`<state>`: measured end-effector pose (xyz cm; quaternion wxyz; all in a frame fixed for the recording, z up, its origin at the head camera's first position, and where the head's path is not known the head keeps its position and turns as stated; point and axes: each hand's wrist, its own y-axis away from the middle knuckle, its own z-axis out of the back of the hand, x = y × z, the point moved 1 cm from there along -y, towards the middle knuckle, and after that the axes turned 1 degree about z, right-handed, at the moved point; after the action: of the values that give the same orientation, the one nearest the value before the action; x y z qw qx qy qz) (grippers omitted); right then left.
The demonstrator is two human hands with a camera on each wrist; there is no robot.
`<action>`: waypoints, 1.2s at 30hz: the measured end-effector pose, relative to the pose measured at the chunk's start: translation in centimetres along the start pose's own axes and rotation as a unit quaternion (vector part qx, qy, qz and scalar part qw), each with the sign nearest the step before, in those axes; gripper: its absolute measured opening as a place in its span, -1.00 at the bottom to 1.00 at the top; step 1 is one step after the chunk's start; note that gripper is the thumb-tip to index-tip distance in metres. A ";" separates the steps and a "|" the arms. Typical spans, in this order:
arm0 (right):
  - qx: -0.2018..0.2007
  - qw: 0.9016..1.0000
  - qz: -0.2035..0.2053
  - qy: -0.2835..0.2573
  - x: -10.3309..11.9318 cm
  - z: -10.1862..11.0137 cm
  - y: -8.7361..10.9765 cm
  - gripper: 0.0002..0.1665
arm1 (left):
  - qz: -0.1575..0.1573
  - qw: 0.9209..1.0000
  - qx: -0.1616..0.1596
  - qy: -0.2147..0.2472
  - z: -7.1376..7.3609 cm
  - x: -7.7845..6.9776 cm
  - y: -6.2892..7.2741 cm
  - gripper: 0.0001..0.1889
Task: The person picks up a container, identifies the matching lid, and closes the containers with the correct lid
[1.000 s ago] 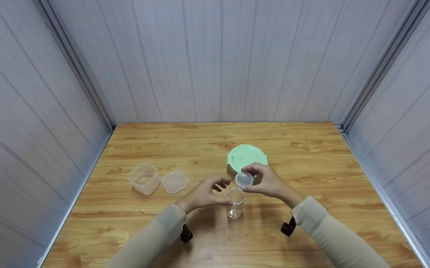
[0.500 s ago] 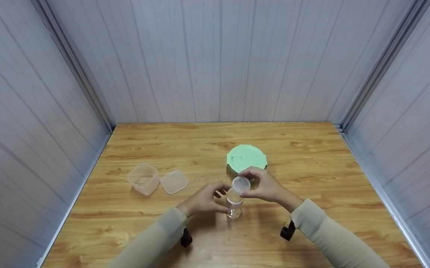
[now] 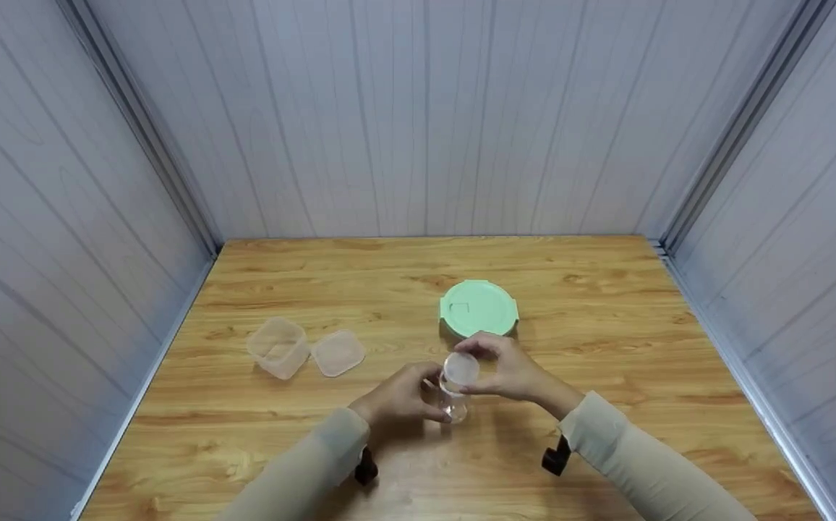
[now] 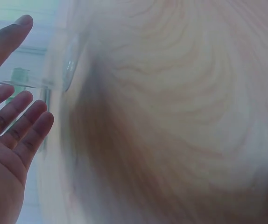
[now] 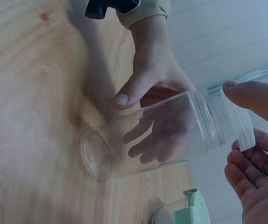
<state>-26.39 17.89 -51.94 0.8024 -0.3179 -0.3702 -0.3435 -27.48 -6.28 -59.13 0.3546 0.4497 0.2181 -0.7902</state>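
Observation:
A clear jar [image 3: 455, 411] stands upright on the table in the head view. My left hand [image 3: 405, 394] curls round its left side, thumb in front. Through the jar's wall [image 5: 117, 151], the right wrist view shows the left fingers behind it. My right hand [image 3: 515, 370] pinches a round translucent lid [image 3: 461, 368] between thumb and fingers, over the jar's mouth. In the right wrist view, a narrow gap separates the lid [image 5: 240, 122] from the threaded neck. The left wrist view has the left thumb [image 4: 12, 37] over the jar, the other fingers loosely bent below.
Behind the jar sits a round container with a mint-green lid [image 3: 479, 308], close to the right hand. To the left stand an open square translucent box [image 3: 278, 349] and its flat lid [image 3: 338, 353]. Panelled walls [image 3: 403, 123] enclose the wooden table [image 3: 591, 289].
The right hand has brought the round lid down and left, from beside the jar to over its mouth. The left hand has closed in around the jar. The other containers stay put.

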 end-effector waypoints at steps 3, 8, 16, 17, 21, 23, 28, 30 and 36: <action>-0.001 1.000 0.006 0.003 0.0 -0.2 0.1 -0.36 | 0.004 1.000 0.003 -0.003 -0.2 0.3 0.0 -0.43; -0.001 1.000 0.014 0.006 0.0 -0.5 0.1 -0.37 | 0.005 1.000 0.011 -0.006 -0.4 0.6 -0.1 -0.46; -0.002 1.000 0.003 0.000 -0.4 -0.9 0.1 -0.37 | -0.009 0.999 0.021 -0.025 -0.7 1.0 -0.5 -0.49; -0.002 1.000 0.004 0.000 -0.5 -1.0 0.1 -0.37 | -0.010 0.999 0.022 -0.025 -0.7 1.0 -0.5 -0.49; -0.002 1.000 0.009 0.000 -0.6 -1.0 0.2 -0.37 | -0.008 0.999 0.021 -0.028 -0.8 1.0 -0.6 -0.52; -0.001 1.000 0.011 -0.002 -0.6 -1.1 0.2 -0.37 | -0.009 0.999 0.018 -0.030 -0.9 1.1 -0.6 -0.54; 0.002 1.000 0.013 -0.004 -0.7 -1.2 0.2 -0.38 | -0.016 0.999 0.013 -0.031 -1.0 1.2 -0.6 -0.59; 0.002 1.000 0.014 -0.005 -0.8 -1.2 0.2 -0.38 | -0.014 0.999 0.011 -0.036 -1.0 1.3 -0.6 -0.60; -0.002 1.000 0.014 -0.005 -1.1 -1.4 0.3 -0.38 | -0.002 0.999 0.009 -0.048 -1.0 1.3 -0.5 -0.61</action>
<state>-26.20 17.33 -53.59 0.8047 -0.3264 -0.3693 -0.3310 -27.74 -5.73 -60.71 0.3593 0.4138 0.1943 -0.8136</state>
